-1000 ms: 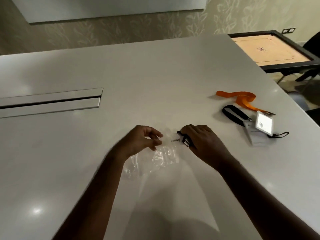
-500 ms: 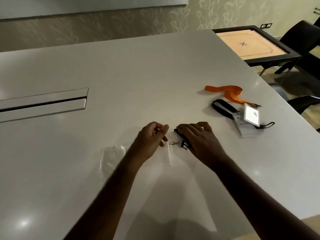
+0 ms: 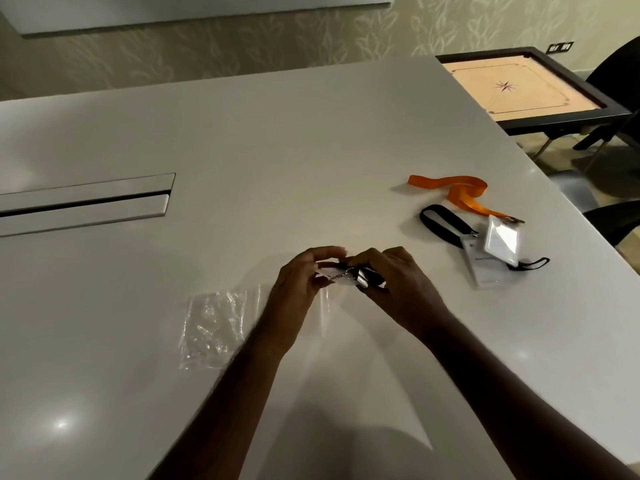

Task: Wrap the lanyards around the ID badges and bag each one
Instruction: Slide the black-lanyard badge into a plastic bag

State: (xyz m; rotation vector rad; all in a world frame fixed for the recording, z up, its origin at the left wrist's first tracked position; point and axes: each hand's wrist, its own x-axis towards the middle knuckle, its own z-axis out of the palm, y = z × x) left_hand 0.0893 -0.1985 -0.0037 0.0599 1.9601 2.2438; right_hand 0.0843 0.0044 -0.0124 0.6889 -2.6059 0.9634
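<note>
White bench (image 3: 311, 150) | both hands mid-bench | left hand (image 3: 299, 284) pinches clear bag (image 3: 325, 306) mouth | right hand (image 3: 398, 278) grips black lanyard-wrapped badge (image 3: 363, 278) at it | spare bag (image 3: 213, 329) left | orange lanyard (image 3: 457, 194) right

white table (image 3: 277, 140) before leaf-patterned wallpaper (image 3: 242, 43); a carrom board (image 3: 519, 88) and dark chair (image 3: 616, 71) stand right.

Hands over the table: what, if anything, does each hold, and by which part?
The right hand grips the wrapped black lanyard bundle round its body. The left hand pinches a clear piece at the bundle's clip end; what it is cannot be told.
</note>
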